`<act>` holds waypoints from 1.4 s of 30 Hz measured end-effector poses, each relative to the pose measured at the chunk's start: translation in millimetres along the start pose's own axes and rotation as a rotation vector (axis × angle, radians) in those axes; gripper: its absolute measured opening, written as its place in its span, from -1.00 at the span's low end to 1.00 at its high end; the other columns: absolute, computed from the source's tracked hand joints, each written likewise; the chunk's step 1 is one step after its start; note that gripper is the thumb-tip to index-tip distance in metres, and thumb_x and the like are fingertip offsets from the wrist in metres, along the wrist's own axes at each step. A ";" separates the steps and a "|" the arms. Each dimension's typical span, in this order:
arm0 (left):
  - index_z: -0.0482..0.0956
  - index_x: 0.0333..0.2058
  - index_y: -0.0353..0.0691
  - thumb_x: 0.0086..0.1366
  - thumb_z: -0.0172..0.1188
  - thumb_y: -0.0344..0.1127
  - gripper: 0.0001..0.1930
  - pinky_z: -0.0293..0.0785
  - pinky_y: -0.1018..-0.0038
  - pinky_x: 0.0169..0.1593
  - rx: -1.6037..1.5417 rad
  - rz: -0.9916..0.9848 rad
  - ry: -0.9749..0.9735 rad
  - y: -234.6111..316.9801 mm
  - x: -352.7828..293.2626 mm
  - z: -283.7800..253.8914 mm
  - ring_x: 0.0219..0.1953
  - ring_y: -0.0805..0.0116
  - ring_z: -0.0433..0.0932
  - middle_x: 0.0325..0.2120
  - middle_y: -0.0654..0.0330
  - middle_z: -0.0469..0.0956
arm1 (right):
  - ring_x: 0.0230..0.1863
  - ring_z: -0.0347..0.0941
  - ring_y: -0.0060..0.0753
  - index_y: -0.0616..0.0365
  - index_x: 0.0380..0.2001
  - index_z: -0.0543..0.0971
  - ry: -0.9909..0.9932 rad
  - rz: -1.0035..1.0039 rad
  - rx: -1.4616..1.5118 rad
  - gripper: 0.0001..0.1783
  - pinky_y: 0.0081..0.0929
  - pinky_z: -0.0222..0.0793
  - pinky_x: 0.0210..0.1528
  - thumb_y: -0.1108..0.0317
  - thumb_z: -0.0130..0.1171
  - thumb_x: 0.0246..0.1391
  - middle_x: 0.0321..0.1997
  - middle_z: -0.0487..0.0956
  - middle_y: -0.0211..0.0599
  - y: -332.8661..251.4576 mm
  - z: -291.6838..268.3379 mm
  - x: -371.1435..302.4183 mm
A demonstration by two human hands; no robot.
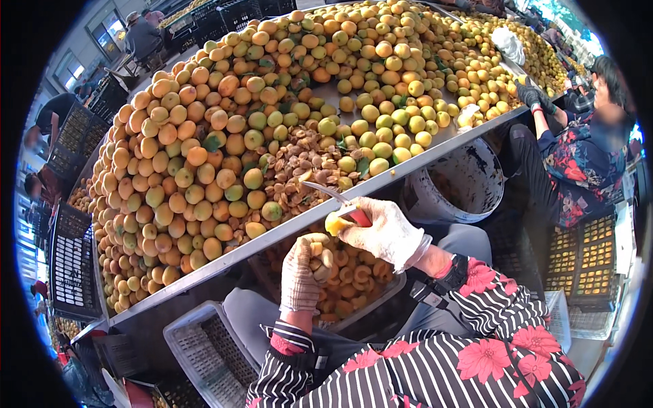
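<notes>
Both hands (384,234) curled, close together

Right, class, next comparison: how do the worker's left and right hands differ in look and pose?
The right hand grips a red-handled knife, with a yellow fruit piece by its thumb; the left hand has no knife, its fingers curled, their contents hard to tell.
The right hand's glove looks whiter; the left hand's looks tanner.
Both hands are gloved, with striped, flowered sleeves further up the arms.

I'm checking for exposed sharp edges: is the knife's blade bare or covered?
Bare: the knife shows its metal blade uncovered, sticking out from the gloved right hand around its red handle.
</notes>
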State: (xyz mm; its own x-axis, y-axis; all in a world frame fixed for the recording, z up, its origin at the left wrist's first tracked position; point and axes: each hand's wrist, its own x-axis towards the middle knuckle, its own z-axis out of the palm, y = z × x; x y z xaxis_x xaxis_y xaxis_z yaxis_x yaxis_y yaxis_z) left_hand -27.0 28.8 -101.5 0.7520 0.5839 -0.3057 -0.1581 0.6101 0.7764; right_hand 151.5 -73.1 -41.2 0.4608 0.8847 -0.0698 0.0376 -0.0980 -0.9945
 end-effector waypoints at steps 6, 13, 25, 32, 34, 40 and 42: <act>0.56 -0.07 -0.28 0.57 -0.02 0.10 -0.52 0.14 0.55 -0.60 -0.037 -0.034 0.044 -5.7 2.9 -10.4 -0.72 0.54 0.21 -0.59 0.23 0.51 | -0.20 0.55 -0.64 0.18 -0.07 0.68 0.027 0.024 -0.092 -0.68 -0.51 0.51 -0.06 0.38 0.42 0.10 -0.24 0.72 -0.35 15.3 4.4 -16.7; 0.66 -0.07 -0.22 0.48 0.21 -0.04 -0.66 0.44 0.68 -0.39 0.079 0.121 0.143 -4.3 2.0 -15.7 -0.45 0.61 0.52 -0.37 0.30 0.63 | -0.20 0.54 -0.71 0.17 -0.08 0.67 0.110 -0.002 -0.050 -0.72 -0.58 0.50 -0.06 0.42 0.40 0.12 -0.25 0.72 -0.38 22.2 5.1 -25.0; 0.59 0.02 -0.27 0.52 0.14 -0.15 -0.69 0.37 0.52 -0.32 -0.203 0.278 0.061 5.0 -5.2 -23.1 -0.44 0.52 0.37 -0.38 0.31 0.52 | -0.17 0.60 -0.68 0.13 -0.06 0.64 0.173 -0.081 -0.150 -0.69 -0.53 0.55 -0.03 0.41 0.42 0.12 -0.22 0.74 -0.37 25.1 3.1 -25.2; 0.64 -0.02 -0.26 0.56 0.09 -0.14 -0.69 0.41 0.60 -0.11 0.099 0.451 0.291 -2.4 -3.6 -9.9 -0.28 0.55 0.46 -0.35 0.32 0.57 | -0.29 0.49 -0.68 0.13 0.15 0.59 0.129 -0.058 -0.105 -0.53 -0.56 0.53 -0.15 0.38 0.41 0.18 -0.26 0.67 -0.36 22.5 14.0 -23.8; 0.64 -0.01 -0.25 0.55 0.11 -0.11 -0.68 0.41 0.60 -0.07 0.167 0.452 0.320 3.4 -9.6 -5.3 -0.25 0.56 0.48 -0.32 0.31 0.59 | -0.32 0.51 -0.66 0.14 0.13 0.59 0.201 -0.072 -0.056 -0.57 -0.56 0.53 -0.16 0.40 0.38 0.19 -0.30 0.67 -0.35 33.1 12.4 -16.6; 0.64 -0.05 -0.23 0.51 0.19 -0.19 -0.76 0.42 0.61 -0.15 0.219 0.468 0.270 20.3 -18.3 9.9 -0.31 0.57 0.48 -0.37 0.33 0.58 | -0.40 0.49 -0.69 0.17 0.03 0.59 0.278 -0.044 0.201 -0.75 -0.65 0.44 -0.29 0.47 0.25 0.31 -0.41 0.54 -0.51 3.1 -9.2 -17.7; 0.63 -0.06 -0.23 0.47 0.25 -0.19 -0.75 0.32 0.66 -0.32 0.287 0.492 0.191 36.7 -8.5 19.7 -0.44 0.60 0.39 -0.43 0.35 0.53 | -0.46 0.41 -0.71 0.17 0.03 0.58 0.286 -0.049 0.299 -0.78 -0.69 0.35 -0.38 0.44 0.21 0.35 -0.43 0.52 -0.50 -7.5 -23.3 -12.6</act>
State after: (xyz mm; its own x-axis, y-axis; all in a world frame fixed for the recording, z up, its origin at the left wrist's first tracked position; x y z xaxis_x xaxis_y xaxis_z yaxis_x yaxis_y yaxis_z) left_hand -26.6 35.7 -59.6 0.5018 0.8633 0.0544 -0.2597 0.0904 0.9615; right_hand 166.1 -94.1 -31.0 0.6945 0.7184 -0.0394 -0.1741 0.1147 -0.9780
